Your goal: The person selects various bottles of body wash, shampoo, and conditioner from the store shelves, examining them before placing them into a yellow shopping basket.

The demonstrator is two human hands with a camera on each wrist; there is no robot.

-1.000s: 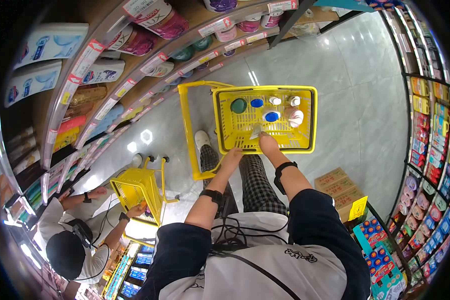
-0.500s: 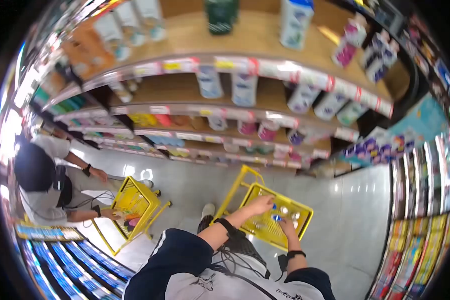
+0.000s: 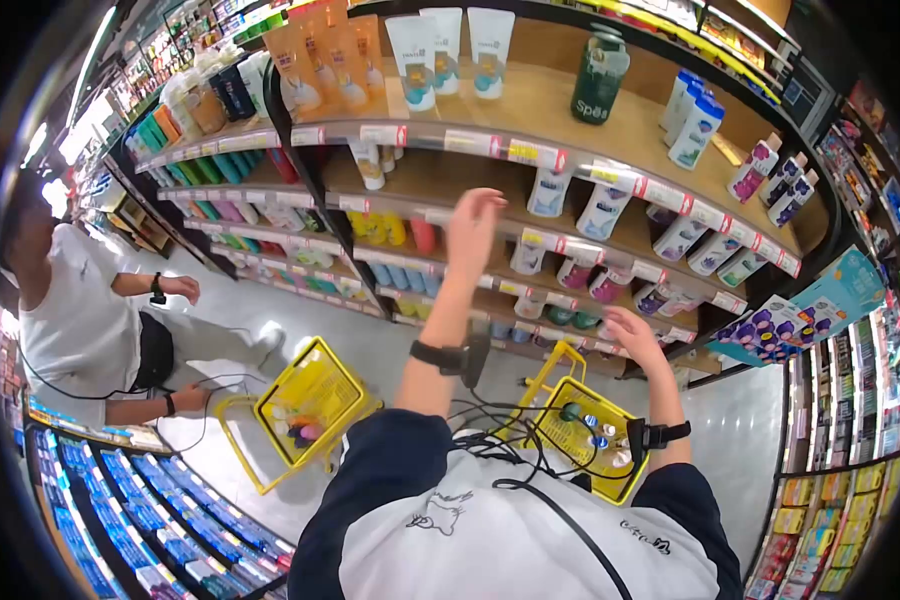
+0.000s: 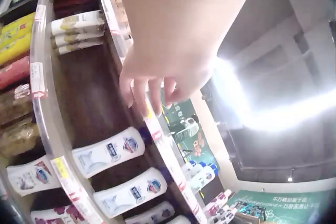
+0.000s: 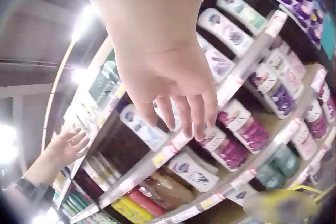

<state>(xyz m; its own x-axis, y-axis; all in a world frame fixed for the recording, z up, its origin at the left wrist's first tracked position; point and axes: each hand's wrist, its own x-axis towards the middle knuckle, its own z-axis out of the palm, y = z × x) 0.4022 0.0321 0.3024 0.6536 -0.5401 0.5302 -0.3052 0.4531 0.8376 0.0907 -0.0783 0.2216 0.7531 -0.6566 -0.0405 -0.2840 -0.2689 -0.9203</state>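
Left hand (image 3: 473, 225): risen from yellow plastic basket (image 3: 568, 383) to wooden shelf (image 3: 440, 180), 12 o'clock; fingers loosely open, empty.
Right hand (image 3: 630, 335): raised, 2 o'clock; fingers open, empty.

The basket (image 3: 595, 392) is showing bright yellow, its walls an open grid, and the caps (image 3: 569, 411) inside it are showing green, blue and white. Left of it, a second basket (image 3: 310, 400) is showing the same yellow. Above it, the pink bottles (image 3: 575, 272) are showing magenta and white, the white bottles (image 3: 548, 192) are carrying blue marks, and a dark green bottle (image 3: 598, 78) is standing higher. Below it, the top (image 3: 490, 540) is showing white with navy sleeves.
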